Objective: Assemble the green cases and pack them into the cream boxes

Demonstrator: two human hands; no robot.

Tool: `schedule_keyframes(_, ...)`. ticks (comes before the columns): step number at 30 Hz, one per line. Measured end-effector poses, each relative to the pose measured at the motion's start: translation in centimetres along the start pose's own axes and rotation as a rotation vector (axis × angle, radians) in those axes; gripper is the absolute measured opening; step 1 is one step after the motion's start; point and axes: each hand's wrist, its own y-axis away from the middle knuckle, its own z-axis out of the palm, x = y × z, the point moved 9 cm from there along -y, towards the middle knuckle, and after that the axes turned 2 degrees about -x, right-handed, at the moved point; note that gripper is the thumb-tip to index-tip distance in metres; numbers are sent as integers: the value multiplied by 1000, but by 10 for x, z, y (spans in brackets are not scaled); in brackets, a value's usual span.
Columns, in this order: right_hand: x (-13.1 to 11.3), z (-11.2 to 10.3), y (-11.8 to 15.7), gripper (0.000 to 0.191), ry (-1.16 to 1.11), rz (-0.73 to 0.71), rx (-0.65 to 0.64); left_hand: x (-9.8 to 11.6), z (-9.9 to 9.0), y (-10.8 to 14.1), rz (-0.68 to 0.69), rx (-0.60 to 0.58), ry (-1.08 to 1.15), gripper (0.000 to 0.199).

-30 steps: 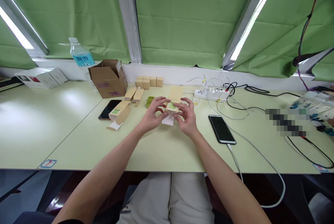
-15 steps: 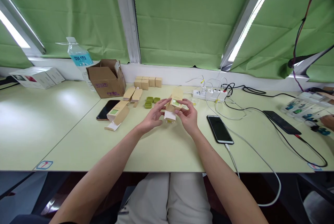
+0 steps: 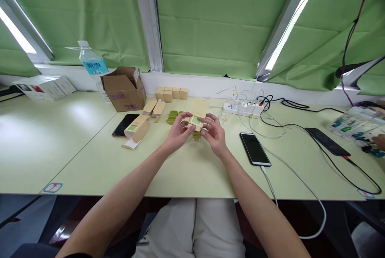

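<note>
Between my two hands is a small tan carton (image 3: 199, 109) with a green window on its front. My left hand (image 3: 179, 130) grips its left side, fingers at the upper edge and thumb low. On the right side, my right hand (image 3: 215, 133) holds it with fingers and thumb. A small clear container with yellow-green inside (image 3: 196, 136) shows just below the carton. Several green square pieces (image 3: 172, 117) lie left of the hands. Farther left rests an opened tan carton (image 3: 136, 130) with a green window, and two flattened-looking tan cartons (image 3: 158, 108) lie behind it.
Small brown boxes (image 3: 167, 96) and an open cardboard box (image 3: 124, 89) stand at the back, near a bottle (image 3: 94, 63). A power strip (image 3: 243, 108) with cables sits back right. Phones (image 3: 255, 149) lie on both sides. Another person's hand (image 3: 379, 141) is at the far right.
The carton has tipped between my hands, and its white flap no longer shows. My left hand has moved in closer, with its thumb now on the carton. The view has shifted slightly.
</note>
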Motion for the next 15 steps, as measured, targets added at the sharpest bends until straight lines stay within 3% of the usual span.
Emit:
schedule_keyframes(8, 4, 4, -1, 56, -15, 3, -16, -2, -3, 0, -27, 16, 10, 57)
schedule_keyframes(15, 9, 8, 0, 56, -7, -2, -19, -3, -9, -3, 50, 44, -114, 55)
